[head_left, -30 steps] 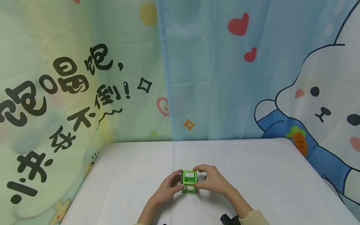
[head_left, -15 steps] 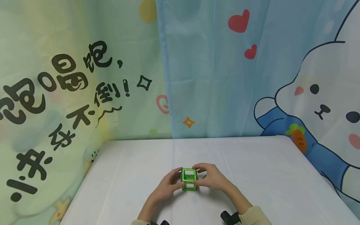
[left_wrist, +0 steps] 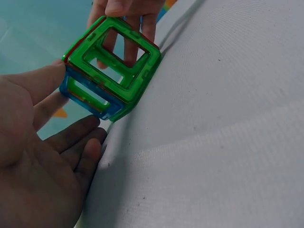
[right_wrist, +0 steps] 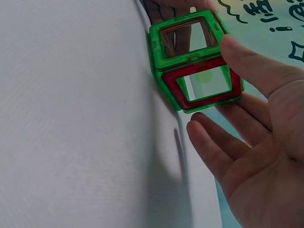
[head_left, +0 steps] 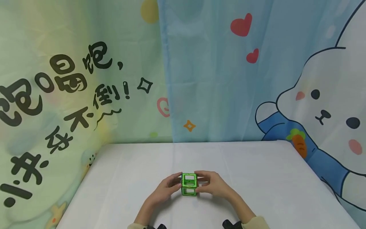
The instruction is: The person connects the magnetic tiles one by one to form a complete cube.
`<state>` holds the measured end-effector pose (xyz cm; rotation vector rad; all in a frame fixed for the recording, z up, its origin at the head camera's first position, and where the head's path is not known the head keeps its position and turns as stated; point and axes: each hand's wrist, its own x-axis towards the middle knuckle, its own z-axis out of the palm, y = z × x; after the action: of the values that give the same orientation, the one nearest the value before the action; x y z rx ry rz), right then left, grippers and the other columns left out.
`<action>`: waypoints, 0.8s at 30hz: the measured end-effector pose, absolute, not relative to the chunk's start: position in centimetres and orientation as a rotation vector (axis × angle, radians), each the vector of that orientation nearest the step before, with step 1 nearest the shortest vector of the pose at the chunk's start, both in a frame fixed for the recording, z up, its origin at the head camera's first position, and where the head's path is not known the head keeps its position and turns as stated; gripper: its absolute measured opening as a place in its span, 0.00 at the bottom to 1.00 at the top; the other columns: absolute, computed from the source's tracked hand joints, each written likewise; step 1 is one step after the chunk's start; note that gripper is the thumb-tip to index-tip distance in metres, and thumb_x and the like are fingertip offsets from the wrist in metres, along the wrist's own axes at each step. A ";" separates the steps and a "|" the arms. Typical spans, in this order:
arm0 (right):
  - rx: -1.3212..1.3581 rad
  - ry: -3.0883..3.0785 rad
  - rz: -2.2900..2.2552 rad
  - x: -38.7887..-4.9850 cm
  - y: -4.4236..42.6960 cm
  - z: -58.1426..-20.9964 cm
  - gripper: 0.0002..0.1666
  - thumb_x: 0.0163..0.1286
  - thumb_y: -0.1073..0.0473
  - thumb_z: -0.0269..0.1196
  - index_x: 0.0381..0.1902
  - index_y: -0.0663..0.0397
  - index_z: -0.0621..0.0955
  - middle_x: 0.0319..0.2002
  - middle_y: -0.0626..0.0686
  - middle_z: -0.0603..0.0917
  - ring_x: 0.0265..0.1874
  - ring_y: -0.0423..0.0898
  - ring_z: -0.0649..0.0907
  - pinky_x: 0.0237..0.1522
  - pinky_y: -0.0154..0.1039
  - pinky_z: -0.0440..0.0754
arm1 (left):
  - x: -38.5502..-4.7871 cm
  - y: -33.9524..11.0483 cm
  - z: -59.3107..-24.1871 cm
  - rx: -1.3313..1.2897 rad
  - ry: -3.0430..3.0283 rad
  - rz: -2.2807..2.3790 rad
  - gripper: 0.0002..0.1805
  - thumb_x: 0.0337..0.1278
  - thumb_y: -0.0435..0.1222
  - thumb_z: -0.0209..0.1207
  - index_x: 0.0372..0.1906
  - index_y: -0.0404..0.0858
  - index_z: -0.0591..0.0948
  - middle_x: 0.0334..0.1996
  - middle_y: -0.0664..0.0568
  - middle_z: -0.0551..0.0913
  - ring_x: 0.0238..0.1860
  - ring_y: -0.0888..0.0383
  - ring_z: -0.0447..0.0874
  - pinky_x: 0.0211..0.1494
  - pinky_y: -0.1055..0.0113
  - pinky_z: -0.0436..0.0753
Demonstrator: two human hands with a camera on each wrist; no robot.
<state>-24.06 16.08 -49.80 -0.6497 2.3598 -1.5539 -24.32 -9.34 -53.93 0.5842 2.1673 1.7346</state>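
Note:
A small cube of see-through magnetic tiles stands on the white table, between the two hands. Its tiles are open frames: green on top and front, a blue tile on the left side, a red tile on the right side. My left hand holds the cube's left side, its thumb at the near edge and a finger behind; the other fingers curve loosely below. From the right, my right hand grips the cube likewise, thumb at the near edge. The cube's far side is mostly hidden.
The white table spreads out around the hands. Behind it hangs a printed curtain with black lettering, hearts and a cartoon bear-like figure. A black wrist device sits at the right sleeve.
The hands and cube shift slightly left in the head view, which itself has moved a little. The left fingers sit somewhat farther out along the cube's side. Both hands stay at the cube.

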 end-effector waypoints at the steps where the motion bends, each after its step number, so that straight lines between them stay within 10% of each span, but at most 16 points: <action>1: -0.647 2.345 -1.568 -24.1 16.0 -49.8 0.43 0.56 0.59 0.74 0.64 0.72 0.69 0.60 0.67 0.75 0.53 0.61 0.80 0.47 0.40 0.81 | -24.3 -9.4 -53.9 0.582 2.161 1.744 0.28 0.70 0.42 0.55 0.71 0.41 0.66 0.63 0.42 0.73 0.63 0.45 0.72 0.61 0.50 0.72; 11: -0.660 2.302 -1.609 -24.3 15.6 -50.1 0.41 0.57 0.64 0.73 0.64 0.72 0.68 0.57 0.69 0.75 0.50 0.61 0.81 0.45 0.38 0.81 | -24.2 -9.4 -54.1 0.558 2.161 1.770 0.29 0.70 0.42 0.55 0.72 0.40 0.65 0.62 0.41 0.74 0.62 0.46 0.72 0.61 0.50 0.71; 24: -0.681 2.673 -1.209 -23.1 18.5 -45.8 0.35 0.68 0.53 0.65 0.67 0.63 0.68 0.65 0.65 0.70 0.61 0.65 0.71 0.58 0.60 0.69 | -23.5 -12.7 -50.7 0.388 2.451 1.791 0.25 0.70 0.38 0.55 0.66 0.33 0.69 0.59 0.37 0.75 0.59 0.39 0.73 0.60 0.43 0.70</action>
<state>-23.07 18.51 -45.79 -0.6806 2.6732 -1.2089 -23.51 -12.70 -50.72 0.3877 2.4507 1.7913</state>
